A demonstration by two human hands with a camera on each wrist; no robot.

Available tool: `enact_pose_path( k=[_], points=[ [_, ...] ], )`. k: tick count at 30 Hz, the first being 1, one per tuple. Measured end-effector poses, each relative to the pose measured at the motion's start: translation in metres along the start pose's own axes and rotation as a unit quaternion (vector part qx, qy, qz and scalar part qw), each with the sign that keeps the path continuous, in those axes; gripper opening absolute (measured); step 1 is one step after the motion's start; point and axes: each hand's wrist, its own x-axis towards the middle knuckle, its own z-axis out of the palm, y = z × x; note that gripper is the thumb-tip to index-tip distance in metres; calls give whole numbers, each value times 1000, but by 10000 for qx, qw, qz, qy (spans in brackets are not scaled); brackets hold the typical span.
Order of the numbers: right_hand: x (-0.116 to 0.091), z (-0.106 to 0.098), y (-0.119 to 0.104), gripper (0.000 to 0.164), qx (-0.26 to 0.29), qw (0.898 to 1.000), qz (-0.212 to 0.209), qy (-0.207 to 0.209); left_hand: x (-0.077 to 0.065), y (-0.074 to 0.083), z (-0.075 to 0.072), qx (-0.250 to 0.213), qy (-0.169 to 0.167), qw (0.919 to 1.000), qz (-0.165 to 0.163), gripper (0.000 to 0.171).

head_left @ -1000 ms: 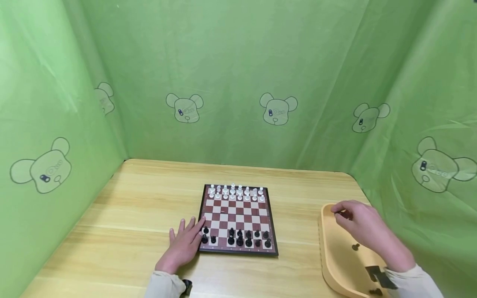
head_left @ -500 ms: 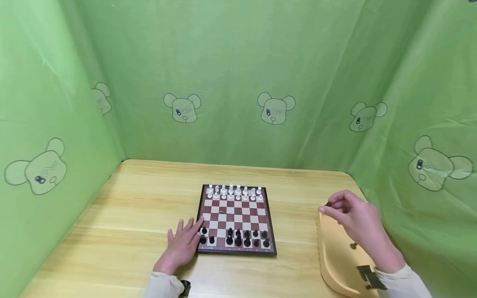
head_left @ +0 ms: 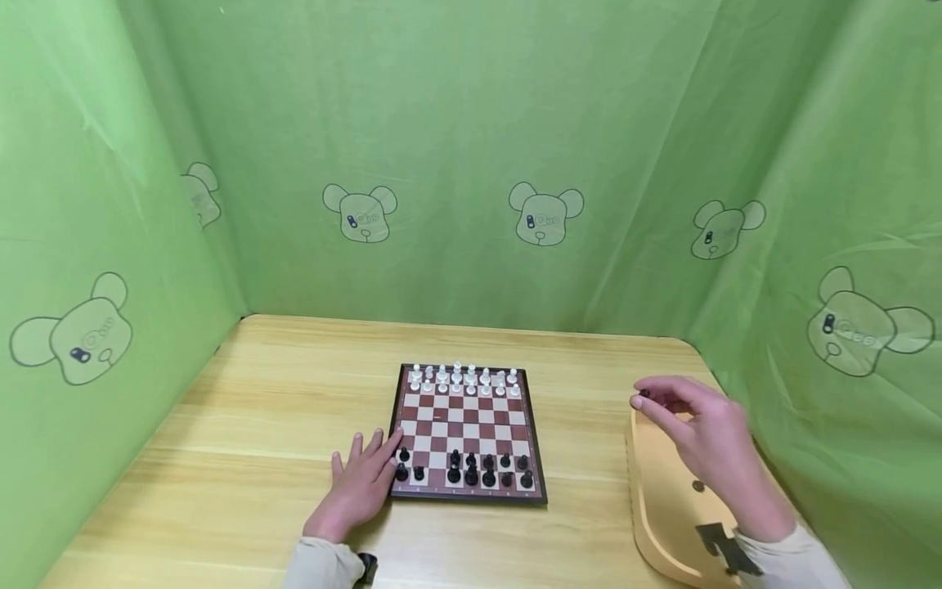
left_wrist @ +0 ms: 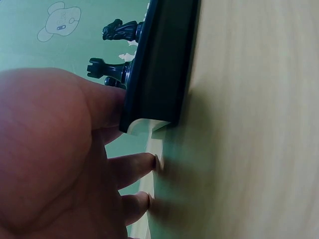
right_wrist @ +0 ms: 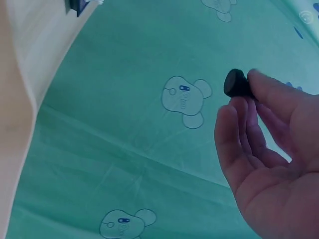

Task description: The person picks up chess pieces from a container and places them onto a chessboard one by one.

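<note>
A chessboard (head_left: 465,429) lies on the table. White chess pieces (head_left: 458,376) fill its two far rows. Black chess pieces (head_left: 471,474) stand in the two near rows, with gaps toward the left. My left hand (head_left: 355,491) rests at the board's left edge, fingers spread. In the left wrist view, one finger reaches the board's dark side (left_wrist: 162,59) and others touch the tabletop. My right hand (head_left: 710,433) is above the far end of an orange tray (head_left: 642,515). It pinches a black chess piece (right_wrist: 235,83), its round base showing; its type is hidden by the fingers.
Inside the tray lie a small dark piece (head_left: 697,486) and a flat dark item (head_left: 712,536), partly covered by my right wrist. Wooden tabletop (head_left: 581,425) stretches between board and tray. Green curtains (head_left: 456,270) surround the table.
My right hand has risen out of the tray with the black chess piece, moving up and slightly left over its far rim. The left hand stays at the board.
</note>
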Motion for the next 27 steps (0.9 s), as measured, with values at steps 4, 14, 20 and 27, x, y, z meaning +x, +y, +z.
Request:
enact_pose_path(
  k=[4,14,20,27],
  points=[
    [3,-1,-7,30,145,9995,12,265,2,-4,2,4,23,10000,12,49],
    [7,11,-31,28,1212,9912,-12,539,0,1,-1,58,-56,10000,-21,49],
    [12,21,-40,30,1553,9851,-469,572,1,0,-1,49,-56,10000,-15,49],
    [19,35,-58,26,1612,9842,-688,260,2,-3,2,-23,16,10000,24,50]
  ],
)
